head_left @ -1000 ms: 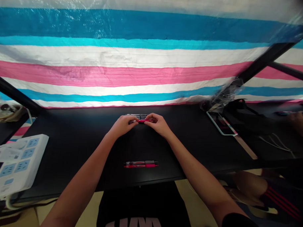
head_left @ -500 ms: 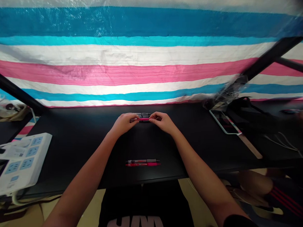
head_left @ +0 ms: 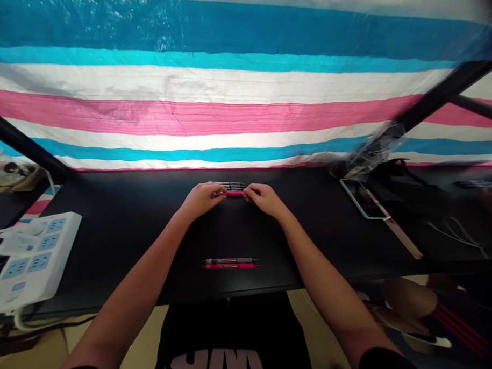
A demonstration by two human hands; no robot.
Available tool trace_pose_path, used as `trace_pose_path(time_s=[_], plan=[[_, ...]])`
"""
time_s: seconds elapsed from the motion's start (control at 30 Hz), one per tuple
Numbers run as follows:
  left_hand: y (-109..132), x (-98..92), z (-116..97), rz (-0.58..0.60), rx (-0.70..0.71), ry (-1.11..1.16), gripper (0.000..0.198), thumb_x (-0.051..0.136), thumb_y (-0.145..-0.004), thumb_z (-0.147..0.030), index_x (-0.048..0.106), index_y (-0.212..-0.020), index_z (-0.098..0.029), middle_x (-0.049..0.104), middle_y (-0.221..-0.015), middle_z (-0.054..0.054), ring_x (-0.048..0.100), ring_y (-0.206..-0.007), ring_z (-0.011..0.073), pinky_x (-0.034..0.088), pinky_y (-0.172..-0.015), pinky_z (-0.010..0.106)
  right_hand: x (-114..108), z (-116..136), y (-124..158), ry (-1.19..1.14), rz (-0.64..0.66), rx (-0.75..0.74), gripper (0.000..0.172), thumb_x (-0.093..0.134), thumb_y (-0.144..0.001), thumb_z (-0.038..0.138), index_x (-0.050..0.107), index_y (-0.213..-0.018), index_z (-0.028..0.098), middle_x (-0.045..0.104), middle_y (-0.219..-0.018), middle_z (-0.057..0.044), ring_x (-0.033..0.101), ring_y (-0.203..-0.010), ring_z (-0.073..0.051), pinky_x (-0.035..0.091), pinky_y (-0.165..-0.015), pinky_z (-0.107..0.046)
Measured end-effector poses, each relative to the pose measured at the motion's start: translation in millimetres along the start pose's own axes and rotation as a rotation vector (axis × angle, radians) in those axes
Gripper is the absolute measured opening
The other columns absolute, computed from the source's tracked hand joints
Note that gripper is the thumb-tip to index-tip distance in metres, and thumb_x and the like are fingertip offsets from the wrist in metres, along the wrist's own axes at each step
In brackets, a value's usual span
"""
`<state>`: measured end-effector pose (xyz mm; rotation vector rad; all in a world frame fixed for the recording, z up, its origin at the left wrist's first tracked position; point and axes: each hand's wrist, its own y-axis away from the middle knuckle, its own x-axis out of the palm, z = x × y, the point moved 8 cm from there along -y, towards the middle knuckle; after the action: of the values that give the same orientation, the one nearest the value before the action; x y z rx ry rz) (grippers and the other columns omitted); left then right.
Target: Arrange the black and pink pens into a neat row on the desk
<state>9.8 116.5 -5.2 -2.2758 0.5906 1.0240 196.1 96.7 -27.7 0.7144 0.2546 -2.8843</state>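
Note:
Between my two hands lies a red pen (head_left: 234, 194), held level at the near side of a row of dark pens (head_left: 232, 185). My left hand (head_left: 203, 197) pinches its left end, and the fingers of my right hand (head_left: 264, 197) close on its right end. My hands partly cover the row behind. Closer to me, a black pen (head_left: 243, 260) and another red pen (head_left: 243, 266) rest side by side on the black table (head_left: 148, 202), apart from both hands.
At the left is a white power strip (head_left: 37, 263) with a plug in it. A phone (head_left: 364, 199) and a flat wooden strip (head_left: 403, 238) lie at the right, near clear plastic wrap (head_left: 378, 149). A striped sheet (head_left: 233, 87) hangs behind. Another person's leg (head_left: 411, 300) shows at lower right.
My right hand's fingers have shifted slightly to the right along the red pen. The left hand stays nearly in place. The whole view has tilted a little.

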Motion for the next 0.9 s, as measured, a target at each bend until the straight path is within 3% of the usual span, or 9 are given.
trace_pose_path(time_s=[0.07,0.2,0.37,0.53,0.67,0.83,0.9], plan=[[-0.1,0.9,-0.2,0.005,-0.004,-0.013,0.014,0.068,-0.09,-0.025,0.078,-0.099,-0.022,0.077,-0.09,0.005,0.068,-0.074,0.0185,0.05,-0.072,0.028,3.0,-1.0,0.1,-0.007,0.022,0.004,0.039,0.053,-0.095,0.051,0.063,-0.074,0.019,0.065,-0.071,-0.003,0.058,-0.068,-0.018,0.045,-0.069,-0.032],[-0.2,2.2,-1.0,0.011,-0.008,-0.028,0.015,0.068,-0.09,-0.026,0.079,-0.099,-0.021,0.078,-0.089,0.005,0.068,-0.074,0.0191,0.05,-0.072,0.029,3.1,-1.3,0.2,-0.017,-0.001,-0.014,0.029,0.069,-0.085,0.048,0.067,-0.088,0.019,0.068,-0.083,-0.002,0.059,-0.072,-0.018,0.046,-0.07,-0.031],[-0.9,2.8,-4.8,0.016,0.004,-0.018,0.015,0.067,-0.09,-0.023,0.079,-0.099,-0.02,0.079,-0.09,0.006,0.069,-0.075,0.0198,0.05,-0.071,0.029,7.1,-4.0,-0.4,-0.019,0.048,0.013,0.045,0.052,-0.095,0.055,0.067,-0.074,0.018,0.067,-0.072,-0.004,0.06,-0.071,-0.019,0.046,-0.072,-0.033],[-0.6,-0.4,-5.2,-0.002,0.007,-0.001,0.016,0.069,-0.09,-0.024,0.08,-0.101,-0.021,0.079,-0.091,0.007,0.07,-0.077,0.0206,0.052,-0.073,0.03,0.9,0.9,0.3,-0.037,-0.008,-0.02,0.032,0.071,-0.084,0.051,0.068,-0.089,0.02,0.067,-0.082,-0.002,0.056,-0.071,-0.017,0.045,-0.068,-0.03],[0.3,-0.8,-6.3,0.005,0.029,-0.002,0.017,0.067,-0.091,-0.023,0.08,-0.102,-0.021,0.079,-0.093,0.007,0.071,-0.077,0.0204,0.053,-0.075,0.03,5.6,0.0,0.2,-0.027,0.047,-0.019,0.038,0.057,-0.093,0.052,0.064,-0.075,0.019,0.062,-0.072,-0.002,0.054,-0.068,-0.017,0.042,-0.067,-0.031],[0.3,-1.1,-7.2,-0.002,0.043,0.002,0.017,0.067,-0.091,-0.024,0.08,-0.102,-0.022,0.079,-0.092,0.006,0.071,-0.08,0.0206,0.053,-0.076,0.03,7.3,-0.9,0.5,-0.049,0.03,-0.014,0.033,0.064,-0.089,0.052,0.067,-0.089,0.02,0.064,-0.078,-0.002,0.054,-0.069,-0.017,0.043,-0.068,-0.031],[0.5,-0.5,-8.9,-0.001,0.06,0.003,0.017,0.067,-0.092,-0.024,0.08,-0.101,-0.022,0.078,-0.091,0.006,0.071,-0.081,0.0208,0.053,-0.076,0.031,7.8,-0.2,0.8,-0.058,0.027,-0.012,0.033,0.064,-0.088,0.053,0.066,-0.085,0.02,0.063,-0.076,-0.001,0.053,-0.068,-0.017,0.043,-0.068,-0.031]])
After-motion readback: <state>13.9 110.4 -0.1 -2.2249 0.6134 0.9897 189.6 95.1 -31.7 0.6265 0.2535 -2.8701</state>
